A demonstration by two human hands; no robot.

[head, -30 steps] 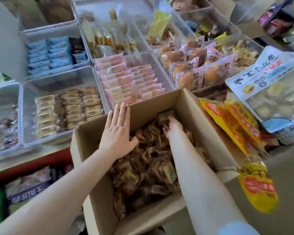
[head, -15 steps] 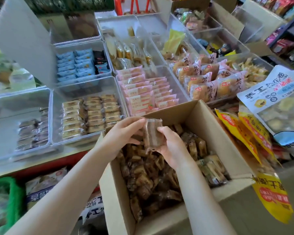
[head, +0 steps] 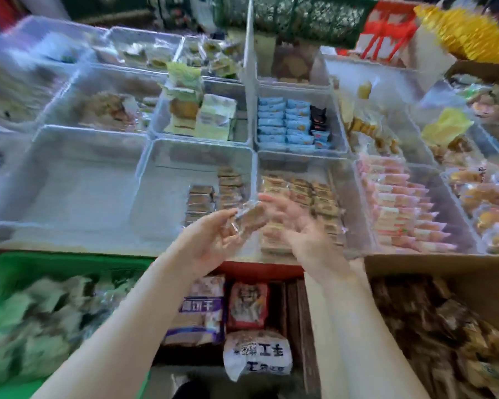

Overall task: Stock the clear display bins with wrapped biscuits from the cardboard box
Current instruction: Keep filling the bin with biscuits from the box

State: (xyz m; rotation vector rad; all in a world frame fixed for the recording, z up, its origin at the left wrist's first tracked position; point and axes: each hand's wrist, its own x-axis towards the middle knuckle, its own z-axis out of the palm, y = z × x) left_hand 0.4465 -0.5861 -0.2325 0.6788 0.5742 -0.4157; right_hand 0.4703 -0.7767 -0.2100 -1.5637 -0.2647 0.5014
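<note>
The left hand [head: 211, 240] grips a wrapped biscuit [head: 247, 218] by its near end, thumb and fingers curled round the clear wrapper, and holds it in the air above the front edge of the clear display bins [head: 196, 148]. The right hand [head: 303, 226] is just beside the biscuit's other end with its fingers spread and loose (motion blur hides whether the fingertips touch the wrapper). Right under the biscuit, one bin [head: 162, 182] holds two short rows of brown packets at its right side, and the next bin to the right [head: 297, 194] is packed with tan ones. Further right lie pink packets [head: 398, 203]. The cardboard box [head: 432, 326], full of brown wrapped biscuits, sits low at the right, beside the right forearm. A green basket [head: 41, 272] sits low at the left.
</note>
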